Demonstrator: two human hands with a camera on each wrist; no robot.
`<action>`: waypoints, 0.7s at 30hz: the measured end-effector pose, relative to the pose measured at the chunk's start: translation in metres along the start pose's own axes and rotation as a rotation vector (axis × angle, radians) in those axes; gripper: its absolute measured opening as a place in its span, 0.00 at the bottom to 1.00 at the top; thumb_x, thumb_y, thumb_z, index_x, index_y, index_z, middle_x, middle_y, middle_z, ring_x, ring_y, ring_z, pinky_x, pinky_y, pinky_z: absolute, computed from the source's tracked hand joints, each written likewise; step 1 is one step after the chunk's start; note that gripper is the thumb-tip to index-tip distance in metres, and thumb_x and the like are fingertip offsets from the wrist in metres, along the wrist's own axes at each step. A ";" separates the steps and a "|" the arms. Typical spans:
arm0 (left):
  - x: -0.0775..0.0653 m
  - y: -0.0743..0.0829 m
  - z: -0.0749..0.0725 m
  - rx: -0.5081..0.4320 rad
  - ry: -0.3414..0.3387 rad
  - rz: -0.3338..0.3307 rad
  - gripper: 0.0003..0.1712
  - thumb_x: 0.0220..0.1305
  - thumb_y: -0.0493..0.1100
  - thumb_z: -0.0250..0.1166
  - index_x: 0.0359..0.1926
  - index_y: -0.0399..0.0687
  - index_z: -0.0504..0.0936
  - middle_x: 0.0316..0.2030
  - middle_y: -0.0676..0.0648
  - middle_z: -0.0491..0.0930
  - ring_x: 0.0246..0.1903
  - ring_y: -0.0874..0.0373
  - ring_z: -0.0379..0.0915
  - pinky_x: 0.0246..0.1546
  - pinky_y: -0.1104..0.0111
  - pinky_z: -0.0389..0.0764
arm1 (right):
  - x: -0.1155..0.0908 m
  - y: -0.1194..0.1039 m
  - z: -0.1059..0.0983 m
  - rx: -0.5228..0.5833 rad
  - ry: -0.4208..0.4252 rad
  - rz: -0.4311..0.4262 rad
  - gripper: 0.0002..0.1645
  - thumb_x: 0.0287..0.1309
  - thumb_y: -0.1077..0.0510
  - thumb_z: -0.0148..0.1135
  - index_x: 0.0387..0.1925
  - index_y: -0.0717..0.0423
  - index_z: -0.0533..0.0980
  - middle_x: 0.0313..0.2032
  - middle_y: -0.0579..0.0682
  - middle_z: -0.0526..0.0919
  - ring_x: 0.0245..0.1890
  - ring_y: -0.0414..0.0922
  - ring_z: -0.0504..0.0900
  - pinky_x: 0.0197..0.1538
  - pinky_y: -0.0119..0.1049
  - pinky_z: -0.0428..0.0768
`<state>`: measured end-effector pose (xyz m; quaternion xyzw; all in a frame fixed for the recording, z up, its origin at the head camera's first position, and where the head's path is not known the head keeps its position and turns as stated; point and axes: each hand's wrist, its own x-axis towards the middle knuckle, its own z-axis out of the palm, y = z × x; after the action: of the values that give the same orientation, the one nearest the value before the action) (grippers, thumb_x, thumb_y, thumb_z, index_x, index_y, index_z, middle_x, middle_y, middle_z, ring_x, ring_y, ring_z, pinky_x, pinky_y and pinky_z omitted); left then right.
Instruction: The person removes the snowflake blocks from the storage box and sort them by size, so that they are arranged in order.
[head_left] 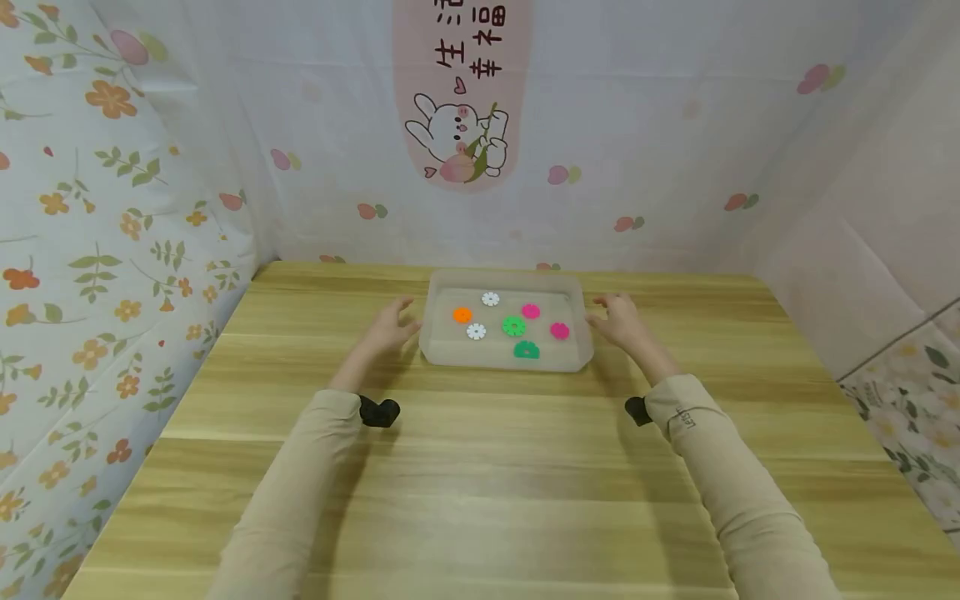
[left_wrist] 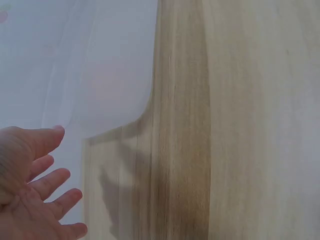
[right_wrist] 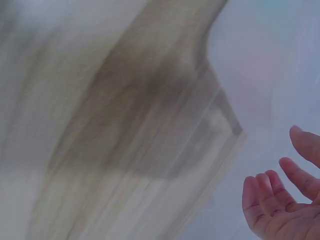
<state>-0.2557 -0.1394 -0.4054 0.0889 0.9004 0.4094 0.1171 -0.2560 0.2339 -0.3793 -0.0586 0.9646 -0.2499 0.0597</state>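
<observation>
A translucent white plastic tray (head_left: 480, 360) stands near the back of the table, with several notched plastic discs lying in it. Among them are an orange disc (head_left: 462, 315), a bright green disc (head_left: 513, 326) and a white disc (head_left: 491, 298). At the tray's left end is my left hand (head_left: 388, 327), thumb toward the wall and fingers spread. My right hand (head_left: 621, 322) is at the opposite end, its fingers loosely bent. In the left wrist view, the left hand (left_wrist: 35, 185) shows relaxed fingers around nothing. The right wrist view shows the right hand (right_wrist: 285, 195) likewise holding nothing.
The wooden table (head_left: 487, 483) reaches back to a printed cloth (head_left: 330, 158) hanging behind the tray. A flowered cloth (head_left: 97, 250) hangs along the left side. Black wrist mounts (head_left: 380, 412) show at both cuffs.
</observation>
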 end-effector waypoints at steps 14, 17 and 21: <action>0.013 -0.011 0.004 -0.165 -0.013 -0.073 0.34 0.66 0.41 0.54 0.67 0.34 0.53 0.66 0.34 0.56 0.65 0.41 0.55 0.63 0.55 0.64 | 0.032 -0.027 0.005 0.100 -0.071 0.068 0.29 0.58 0.63 0.58 0.58 0.73 0.63 0.54 0.70 0.69 0.55 0.62 0.69 0.58 0.50 0.71; 0.039 -0.046 0.015 -0.299 -0.030 -0.031 0.34 0.62 0.45 0.59 0.66 0.39 0.58 0.64 0.40 0.63 0.60 0.50 0.67 0.54 0.63 0.75 | 0.069 0.003 0.026 0.119 -0.042 0.022 0.31 0.53 0.53 0.64 0.54 0.68 0.69 0.47 0.63 0.76 0.48 0.53 0.75 0.50 0.40 0.77; 0.038 -0.029 0.017 -0.370 -0.064 -0.063 0.30 0.65 0.39 0.54 0.66 0.37 0.58 0.64 0.37 0.62 0.57 0.47 0.69 0.52 0.62 0.77 | 0.096 0.021 0.042 0.111 -0.004 -0.059 0.34 0.47 0.43 0.67 0.48 0.64 0.74 0.39 0.55 0.79 0.39 0.45 0.77 0.41 0.33 0.78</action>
<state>-0.2892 -0.1366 -0.4438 0.0505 0.8078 0.5613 0.1725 -0.3464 0.2186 -0.4347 -0.0841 0.9471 -0.3044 0.0572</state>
